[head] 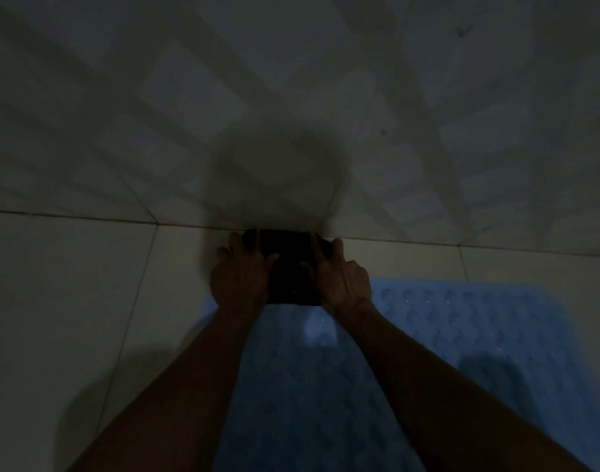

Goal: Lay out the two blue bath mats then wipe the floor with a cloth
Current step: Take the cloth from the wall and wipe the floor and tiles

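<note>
A dark folded cloth (289, 264) lies on the pale tiled floor (70, 284) where it meets the wall, its near edge on the blue mat. My left hand (241, 277) presses on its left side with fingers spread. My right hand (339, 277) presses on its right side the same way. A blue bath mat (462, 335) with a bumpy pattern lies flat under my forearms, from the centre to the lower right. In this dim light I see only this single mat.
A pale wall (291, 80) with faint crossing shadows rises just beyond the cloth. A grout line (131, 301) runs across the floor tiles to the left of the mat. The scene is very dark.
</note>
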`<state>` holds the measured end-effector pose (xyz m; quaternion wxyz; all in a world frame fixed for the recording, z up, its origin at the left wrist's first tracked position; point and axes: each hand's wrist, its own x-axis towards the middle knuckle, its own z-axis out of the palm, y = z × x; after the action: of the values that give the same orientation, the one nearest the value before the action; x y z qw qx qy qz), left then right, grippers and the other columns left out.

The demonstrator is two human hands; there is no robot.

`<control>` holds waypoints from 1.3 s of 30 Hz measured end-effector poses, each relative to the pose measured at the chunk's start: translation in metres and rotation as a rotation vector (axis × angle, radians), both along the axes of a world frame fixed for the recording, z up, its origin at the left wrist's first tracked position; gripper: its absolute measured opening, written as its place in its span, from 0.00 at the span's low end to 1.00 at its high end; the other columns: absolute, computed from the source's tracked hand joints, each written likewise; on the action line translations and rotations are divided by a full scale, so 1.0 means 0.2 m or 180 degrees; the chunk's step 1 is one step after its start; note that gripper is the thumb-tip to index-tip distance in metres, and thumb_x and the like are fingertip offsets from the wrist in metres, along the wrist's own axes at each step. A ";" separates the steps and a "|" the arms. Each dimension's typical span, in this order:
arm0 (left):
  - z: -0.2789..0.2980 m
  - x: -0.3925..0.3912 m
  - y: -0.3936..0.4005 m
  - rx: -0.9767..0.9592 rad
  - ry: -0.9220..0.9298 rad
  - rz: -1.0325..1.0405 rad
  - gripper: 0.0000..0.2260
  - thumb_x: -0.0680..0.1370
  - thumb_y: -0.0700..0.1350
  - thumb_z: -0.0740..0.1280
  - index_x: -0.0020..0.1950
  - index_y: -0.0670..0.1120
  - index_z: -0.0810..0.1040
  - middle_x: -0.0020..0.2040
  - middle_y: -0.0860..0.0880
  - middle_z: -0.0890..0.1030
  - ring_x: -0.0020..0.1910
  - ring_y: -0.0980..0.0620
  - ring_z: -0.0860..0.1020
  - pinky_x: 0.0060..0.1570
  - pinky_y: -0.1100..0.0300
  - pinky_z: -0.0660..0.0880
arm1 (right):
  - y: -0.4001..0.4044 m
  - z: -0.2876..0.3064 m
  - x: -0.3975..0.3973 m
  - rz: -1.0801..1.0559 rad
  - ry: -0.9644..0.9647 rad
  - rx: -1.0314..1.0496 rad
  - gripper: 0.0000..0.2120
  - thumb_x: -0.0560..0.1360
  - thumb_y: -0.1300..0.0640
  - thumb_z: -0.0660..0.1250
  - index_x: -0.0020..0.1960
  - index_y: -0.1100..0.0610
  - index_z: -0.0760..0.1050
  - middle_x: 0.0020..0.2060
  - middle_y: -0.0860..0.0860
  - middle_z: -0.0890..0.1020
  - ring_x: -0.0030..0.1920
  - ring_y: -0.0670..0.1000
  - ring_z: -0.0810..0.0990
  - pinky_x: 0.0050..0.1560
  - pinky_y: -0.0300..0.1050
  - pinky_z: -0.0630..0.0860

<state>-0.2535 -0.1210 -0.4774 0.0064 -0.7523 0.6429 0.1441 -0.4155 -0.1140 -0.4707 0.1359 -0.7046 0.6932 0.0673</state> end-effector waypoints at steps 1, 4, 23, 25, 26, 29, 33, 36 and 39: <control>0.00 -0.02 0.00 0.0005 0.0015 0.0017 0.29 0.82 0.63 0.56 0.79 0.50 0.59 0.70 0.41 0.66 0.62 0.38 0.71 0.47 0.49 0.73 | 0.00 0.00 -0.02 0.0005 -0.0009 0.0016 0.28 0.83 0.41 0.50 0.80 0.46 0.47 0.71 0.59 0.61 0.49 0.65 0.80 0.46 0.53 0.74; 0.02 -0.09 0.01 0.0067 -0.0023 0.0035 0.29 0.82 0.64 0.55 0.79 0.51 0.58 0.71 0.42 0.65 0.63 0.38 0.70 0.49 0.49 0.73 | 0.00 0.01 -0.10 0.0064 -0.0024 0.0048 0.28 0.83 0.42 0.51 0.80 0.46 0.47 0.72 0.59 0.60 0.50 0.65 0.80 0.48 0.53 0.74; 0.04 -0.88 0.06 0.0121 -0.0506 -0.0249 0.30 0.82 0.65 0.53 0.80 0.51 0.58 0.69 0.43 0.67 0.59 0.42 0.73 0.40 0.53 0.67 | 0.06 -0.02 -0.89 -0.0024 -0.0089 -0.0174 0.28 0.83 0.41 0.51 0.80 0.46 0.48 0.77 0.60 0.54 0.50 0.63 0.81 0.48 0.51 0.76; 0.06 -0.96 0.06 0.0117 -0.0575 -0.0290 0.30 0.82 0.65 0.53 0.80 0.52 0.59 0.68 0.43 0.68 0.59 0.42 0.73 0.39 0.54 0.66 | 0.06 -0.02 -0.97 -0.0089 -0.0145 -0.0116 0.28 0.83 0.41 0.51 0.80 0.46 0.48 0.77 0.60 0.54 0.51 0.63 0.81 0.49 0.52 0.76; 0.06 -1.00 0.07 0.0121 -0.0579 -0.0314 0.29 0.82 0.65 0.53 0.80 0.52 0.59 0.68 0.43 0.68 0.59 0.42 0.73 0.40 0.54 0.66 | 0.07 -0.02 -1.00 -0.0111 -0.0171 -0.0102 0.28 0.83 0.41 0.51 0.80 0.46 0.47 0.77 0.60 0.54 0.52 0.64 0.81 0.50 0.52 0.76; 0.08 -1.12 0.08 0.0112 -0.0634 -0.0381 0.28 0.83 0.64 0.52 0.79 0.51 0.59 0.68 0.42 0.67 0.59 0.41 0.73 0.41 0.53 0.66 | 0.08 -0.02 -1.12 -0.0149 -0.0178 -0.0192 0.28 0.83 0.42 0.51 0.80 0.46 0.48 0.76 0.60 0.57 0.51 0.64 0.81 0.49 0.54 0.76; 0.09 -1.30 0.09 0.0122 -0.0642 -0.0431 0.28 0.83 0.63 0.52 0.79 0.52 0.58 0.69 0.42 0.67 0.60 0.40 0.73 0.44 0.52 0.70 | 0.10 -0.02 -1.28 -0.0245 -0.0266 -0.0196 0.28 0.83 0.42 0.52 0.80 0.47 0.49 0.75 0.61 0.57 0.52 0.65 0.80 0.49 0.54 0.76; 0.09 -1.43 0.09 0.0160 -0.0641 -0.0470 0.28 0.83 0.63 0.51 0.80 0.51 0.58 0.70 0.42 0.66 0.62 0.40 0.72 0.49 0.49 0.73 | 0.11 -0.04 -1.41 -0.0347 -0.0416 -0.0151 0.28 0.83 0.42 0.52 0.80 0.47 0.48 0.74 0.60 0.57 0.52 0.65 0.79 0.52 0.54 0.76; 0.09 -1.56 0.10 0.0136 -0.0682 -0.0477 0.28 0.83 0.63 0.50 0.80 0.51 0.58 0.70 0.42 0.66 0.62 0.41 0.72 0.46 0.50 0.72 | 0.12 -0.07 -1.53 -0.0403 -0.0465 -0.0210 0.28 0.83 0.42 0.51 0.80 0.47 0.48 0.74 0.60 0.58 0.51 0.65 0.80 0.51 0.55 0.77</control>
<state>-0.5657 -0.1004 -0.4600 0.1018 -0.7129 0.6897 0.0757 -0.7209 -0.0903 -0.4848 0.1669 -0.6665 0.7264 -0.0158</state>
